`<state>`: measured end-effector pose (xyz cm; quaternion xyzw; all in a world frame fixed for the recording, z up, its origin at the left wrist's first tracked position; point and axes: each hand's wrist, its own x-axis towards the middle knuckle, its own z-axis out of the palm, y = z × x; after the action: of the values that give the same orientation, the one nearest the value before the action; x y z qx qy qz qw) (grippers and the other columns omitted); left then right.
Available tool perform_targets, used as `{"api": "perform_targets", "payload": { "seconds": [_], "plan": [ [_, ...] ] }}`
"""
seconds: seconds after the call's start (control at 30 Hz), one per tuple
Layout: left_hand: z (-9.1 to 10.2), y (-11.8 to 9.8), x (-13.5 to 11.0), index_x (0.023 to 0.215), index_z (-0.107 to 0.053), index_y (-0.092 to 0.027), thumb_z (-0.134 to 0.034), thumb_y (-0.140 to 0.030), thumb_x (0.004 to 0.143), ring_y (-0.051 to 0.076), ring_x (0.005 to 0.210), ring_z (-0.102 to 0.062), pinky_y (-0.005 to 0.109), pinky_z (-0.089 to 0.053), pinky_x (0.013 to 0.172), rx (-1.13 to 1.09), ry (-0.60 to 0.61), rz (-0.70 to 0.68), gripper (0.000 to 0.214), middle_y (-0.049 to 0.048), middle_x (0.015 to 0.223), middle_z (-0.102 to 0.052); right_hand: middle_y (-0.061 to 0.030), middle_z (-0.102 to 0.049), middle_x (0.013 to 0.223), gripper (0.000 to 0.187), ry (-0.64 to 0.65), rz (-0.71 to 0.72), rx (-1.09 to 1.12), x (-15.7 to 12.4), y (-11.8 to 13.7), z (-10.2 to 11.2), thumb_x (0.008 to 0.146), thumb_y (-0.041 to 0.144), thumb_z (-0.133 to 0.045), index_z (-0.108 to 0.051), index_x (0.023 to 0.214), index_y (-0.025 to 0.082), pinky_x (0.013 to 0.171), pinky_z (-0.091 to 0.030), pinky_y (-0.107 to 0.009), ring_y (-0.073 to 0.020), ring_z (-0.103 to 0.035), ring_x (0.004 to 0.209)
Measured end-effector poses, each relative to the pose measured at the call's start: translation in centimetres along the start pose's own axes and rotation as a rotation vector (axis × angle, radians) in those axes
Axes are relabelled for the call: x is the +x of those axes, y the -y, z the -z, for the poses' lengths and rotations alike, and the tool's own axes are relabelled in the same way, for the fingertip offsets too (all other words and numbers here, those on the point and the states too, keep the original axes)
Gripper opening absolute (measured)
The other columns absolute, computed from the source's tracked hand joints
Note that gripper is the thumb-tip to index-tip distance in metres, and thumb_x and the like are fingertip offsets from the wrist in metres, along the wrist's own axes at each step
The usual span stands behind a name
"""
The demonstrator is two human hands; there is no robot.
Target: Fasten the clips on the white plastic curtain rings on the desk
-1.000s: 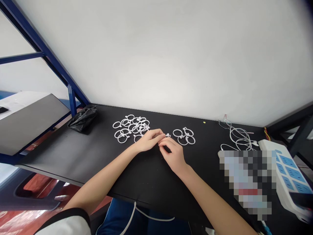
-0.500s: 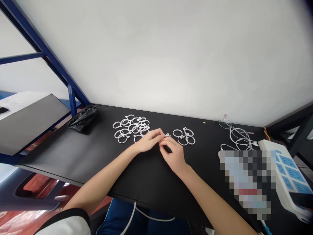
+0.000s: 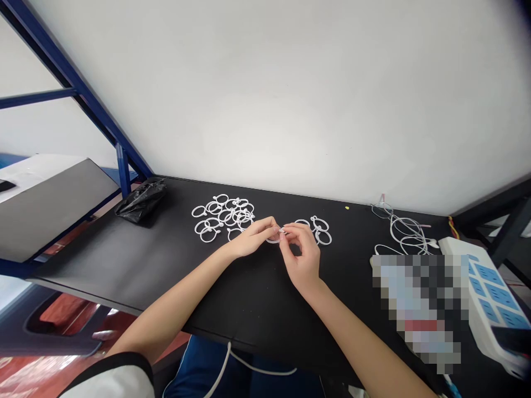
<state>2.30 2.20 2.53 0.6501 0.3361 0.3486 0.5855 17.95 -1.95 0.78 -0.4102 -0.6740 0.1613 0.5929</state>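
Note:
A white curtain ring [image 3: 272, 241] with a small eyelet is between my hands, partly hidden by the fingers. My left hand [image 3: 254, 237] is closed in a pinch on the ring's left side. My right hand [image 3: 305, 255] pinches at its small eyelet, thumb and forefinger meeting there. To the left lies a loose pile of white curtain rings [image 3: 226, 216], several overlapping. A smaller group of curtain rings [image 3: 323, 237] rests just beyond my right hand, which partly covers it.
A crumpled black plastic bag [image 3: 141, 200] lies at the table's left end. On the right are a coiled white cable [image 3: 409, 231], a pixelated object [image 3: 418, 309] and a white power strip [image 3: 477, 287] with blue sockets. A white wall [image 3: 282, 110] stands behind the black table [image 3: 244, 298].
My right hand has shifted slightly right and its fingers have moved along to the eyelet. More of the held ring shows now. My left hand has stayed almost in place.

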Motion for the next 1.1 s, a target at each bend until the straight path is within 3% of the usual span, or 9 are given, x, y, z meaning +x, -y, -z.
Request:
{"api": "perform_targets", "payload": {
  "seconds": [0.3, 1.1],
  "plan": [
    [0.13, 0.33, 0.10, 0.080, -0.054, -0.015, -0.057, -0.041, 0.089, 0.015, 0.088, -0.056, 0.031, -0.046, 0.088, -0.105, 0.007, -0.012, 0.027, 0.0031, 0.088, -0.058, -0.0059, -0.065, 0.093, 0.011, 0.062, -0.078, 0.041, 0.10, -0.18, 0.01, 0.093, 0.018, -0.052, -0.062, 0.096, 0.021, 0.067, -0.058, -0.031, -0.0168, -0.064, 0.081],
    [0.09, 0.08, 0.01, 0.086, -0.059, -0.014, -0.071, -0.028, 0.083, 0.014, 0.089, -0.058, 0.029, -0.047, 0.082, -0.167, 0.052, -0.111, 0.019, 0.0053, 0.097, -0.057, -0.0037, -0.062, 0.084, 0.010, 0.063, -0.171, 0.008, 0.19, -0.34, 0.17, 0.094, 0.025, -0.052, -0.060, 0.091, 0.021, 0.063, -0.054, -0.029, -0.0154, -0.061, 0.071]
  ]
}}
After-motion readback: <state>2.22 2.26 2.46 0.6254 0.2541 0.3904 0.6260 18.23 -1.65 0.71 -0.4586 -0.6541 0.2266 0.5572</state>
